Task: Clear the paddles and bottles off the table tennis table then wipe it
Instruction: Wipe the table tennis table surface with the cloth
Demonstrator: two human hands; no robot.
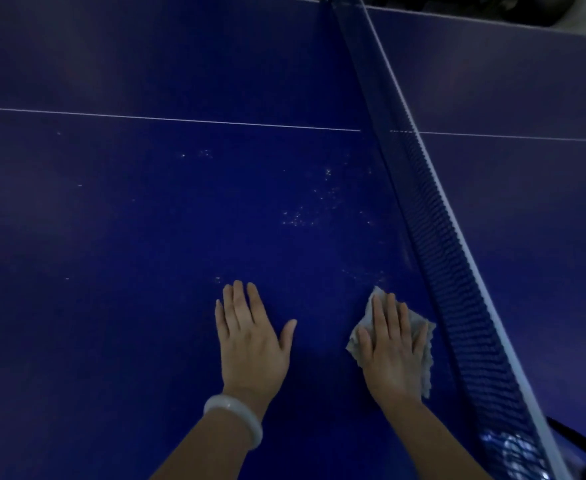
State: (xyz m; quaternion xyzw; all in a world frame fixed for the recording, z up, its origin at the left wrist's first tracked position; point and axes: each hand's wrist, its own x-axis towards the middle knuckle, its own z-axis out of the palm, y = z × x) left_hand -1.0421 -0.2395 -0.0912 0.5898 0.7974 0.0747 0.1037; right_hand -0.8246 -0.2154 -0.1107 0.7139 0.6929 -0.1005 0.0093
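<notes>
The blue table tennis table (118, 216) is seen from above, with no paddles or bottles in view, so the clearing part is judged done and the wiping part in hand. A grey cloth (419, 327) is pressed flat on the surface under the right hand (393, 351), fingers straight and spread over it, not curled round it; it is pinned by the palm rather than grasped. The cloth lies just beside the net (433, 244), which runs diagonally up the right of the frame. The left hand (251, 341) is laid flat and bare on the table, fingers extended, holding nothing, well apart from the cloth; a pale bangle (232, 419) is worn on that wrist.

Pale specks (298, 218) are scattered ahead of the hands, between them and the white centre line (167, 118); whether these are crumbs, dust or droplets cannot be told in the dim light.

Risks from here: since the cloth is only pressed, not gripped, it could be bunched up or left behind on a fast stroke. A stroke to the right could catch the cloth edge in the net mesh. The specks could be smeared or pushed under the net rather than lifted. The planted left hand could leave prints on a part already wiped. The far half, beyond the net, could be missed.
</notes>
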